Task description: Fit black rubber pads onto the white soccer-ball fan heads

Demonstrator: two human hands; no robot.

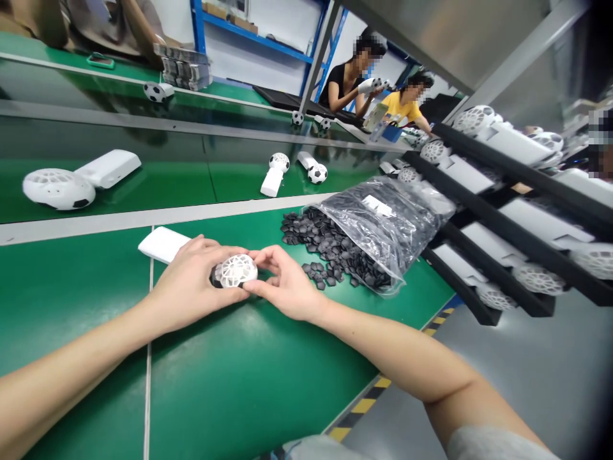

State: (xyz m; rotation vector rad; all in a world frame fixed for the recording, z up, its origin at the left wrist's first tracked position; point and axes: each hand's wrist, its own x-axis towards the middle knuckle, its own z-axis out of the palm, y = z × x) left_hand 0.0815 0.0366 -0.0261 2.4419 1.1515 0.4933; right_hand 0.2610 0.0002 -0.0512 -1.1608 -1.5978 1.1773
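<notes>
A white device with a round, football-patterned head [237, 271] and a flat white handle [165, 244] lies at the green bench. My left hand [194, 275] is wrapped round the head from the left, its palm over the joint with the handle. From the right, my right hand [285, 281] pinches at the head's edge with thumb and fingertips; whether a small piece sits between them is hidden. The head's top is an openwork white grille, with black patches on its side. Right of my hands, loose black pentagon pieces [330, 249] spill from a clear plastic bag [383, 217].
Similar football devices lie on the dark green conveyor belt [191, 172] beyond the bench. Black racks [479, 191] holding more white devices stand at the right. Two co-workers [347, 86] sit at the back, and another person's arms [138, 29] show at upper left.
</notes>
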